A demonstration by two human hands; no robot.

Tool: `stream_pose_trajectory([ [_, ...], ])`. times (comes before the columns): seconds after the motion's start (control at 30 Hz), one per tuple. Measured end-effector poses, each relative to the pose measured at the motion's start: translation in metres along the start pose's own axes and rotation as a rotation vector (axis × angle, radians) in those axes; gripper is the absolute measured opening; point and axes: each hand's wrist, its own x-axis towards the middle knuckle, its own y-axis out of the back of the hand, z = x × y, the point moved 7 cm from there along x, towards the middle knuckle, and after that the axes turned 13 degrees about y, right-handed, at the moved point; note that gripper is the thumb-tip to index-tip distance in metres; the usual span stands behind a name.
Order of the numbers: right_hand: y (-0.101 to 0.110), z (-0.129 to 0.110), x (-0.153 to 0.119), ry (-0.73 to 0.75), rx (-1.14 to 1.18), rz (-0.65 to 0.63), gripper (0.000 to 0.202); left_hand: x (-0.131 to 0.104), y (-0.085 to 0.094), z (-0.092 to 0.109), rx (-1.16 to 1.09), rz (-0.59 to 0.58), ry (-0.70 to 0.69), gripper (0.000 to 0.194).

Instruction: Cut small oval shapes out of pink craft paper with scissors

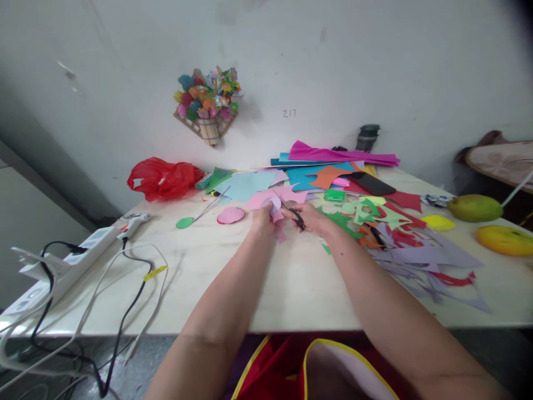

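Note:
Near the middle of the table, my left hand [264,220] grips a piece of pink paper [260,199] with a pale lilac round piece [275,204] against it. My right hand [311,217] is closed on the black handles of a pair of scissors [298,218], whose blades point left toward the paper, close to my left fingers. A pink round cutout [230,215] with a red edge beneath it lies left of my hands. Farther left is a green circle [185,223] at the end of a thin stem.
Paper scraps [420,255] and two mangoes [475,208] lie at the right. Behind are a dark phone [370,183], coloured sheets [341,155] and a red plastic bag [164,179]. A power strip [70,266] with loose cables occupies the left edge.

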Motion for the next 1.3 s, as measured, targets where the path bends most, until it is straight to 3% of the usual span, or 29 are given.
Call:
stream_pose_trajectory([
  [0.57,0.000,-0.008,-0.003,-0.005,-0.002,0.064,0.033,0.003,0.000,0.001,-0.021,-0.035,-0.021,0.012],
  [1.3,0.006,0.004,0.005,0.032,0.007,0.019,0.037,0.009,0.002,0.002,0.019,-0.041,0.028,0.009],
])
